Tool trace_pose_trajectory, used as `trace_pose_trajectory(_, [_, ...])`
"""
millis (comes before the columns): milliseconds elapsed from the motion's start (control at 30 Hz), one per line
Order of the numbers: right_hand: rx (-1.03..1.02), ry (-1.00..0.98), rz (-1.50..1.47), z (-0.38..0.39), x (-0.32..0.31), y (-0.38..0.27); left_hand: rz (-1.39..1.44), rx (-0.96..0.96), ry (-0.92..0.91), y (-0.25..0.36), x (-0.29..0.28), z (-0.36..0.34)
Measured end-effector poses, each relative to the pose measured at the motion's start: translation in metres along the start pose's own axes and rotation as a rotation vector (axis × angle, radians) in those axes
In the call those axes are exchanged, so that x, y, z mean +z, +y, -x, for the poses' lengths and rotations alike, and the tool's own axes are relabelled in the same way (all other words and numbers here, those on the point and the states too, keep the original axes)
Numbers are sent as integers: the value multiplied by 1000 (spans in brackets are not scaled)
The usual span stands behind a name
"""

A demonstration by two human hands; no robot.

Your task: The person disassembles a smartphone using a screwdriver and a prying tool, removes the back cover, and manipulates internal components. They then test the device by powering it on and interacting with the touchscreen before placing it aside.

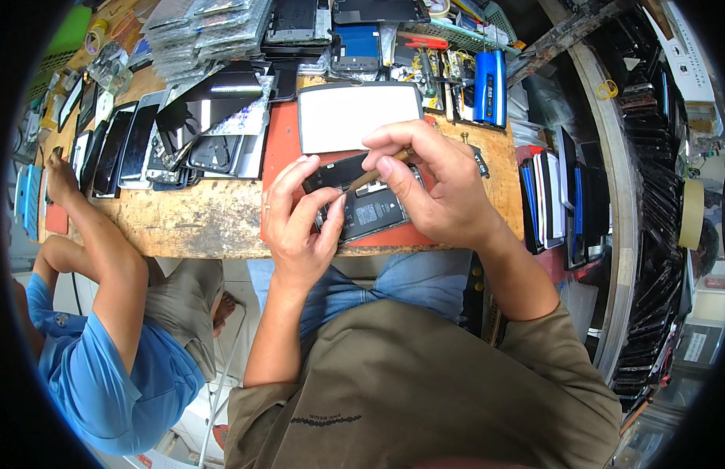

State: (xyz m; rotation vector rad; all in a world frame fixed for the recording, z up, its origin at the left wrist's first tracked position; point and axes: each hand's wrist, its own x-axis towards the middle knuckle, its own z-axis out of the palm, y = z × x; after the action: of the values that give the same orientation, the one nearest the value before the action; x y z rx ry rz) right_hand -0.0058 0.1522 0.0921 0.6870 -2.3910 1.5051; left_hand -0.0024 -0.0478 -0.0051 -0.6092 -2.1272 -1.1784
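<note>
Watching from my remote seat, I see an opened phone lying slantwise on a red mat, its dark battery side nearest the person and its near edge close to the front edge of the worn wooden table; the right hand grips a slim brown tool between thumb and fingers, its tip down over the phone's insides; the left hand curves over the phone's left end, thumb and forefinger close together near that tip, though I cannot tell whether they pinch anything.

Just beyond the phone, a white panel with a dark rim bounds the far side; leftward, a strip of scuffed wood gives the left hand room before a row of phones; rightward, a narrower wooden strip runs to the table's side; a blue device and stacked bubble-wrapped packs crowd the back; at far left rests a co-worker's hand.
</note>
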Motion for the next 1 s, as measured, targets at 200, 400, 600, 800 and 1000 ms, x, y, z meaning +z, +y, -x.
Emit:
trace_pose_trajectory(200, [-16, -4, 28, -1, 2, 0, 1, -2, 10, 0, 0, -1])
trace_pose_trajectory(400, [-31, 1, 37, -2, 3, 0, -15, 5, 8, 1, 0, -2])
trace_pose_trajectory(600, [-36, 9, 53, -2, 2, 0, -21, 3, 5, 1, -1, -2])
trace_pose_trajectory(800, [-41, 12, 43, -2, 3, 1, -6, -3, 9, 2, 0, -1])
trace_pose_trajectory(1000, [-57, 0, 31, -4, 4, -1, -22, 9, -1, 2, -1, -2])
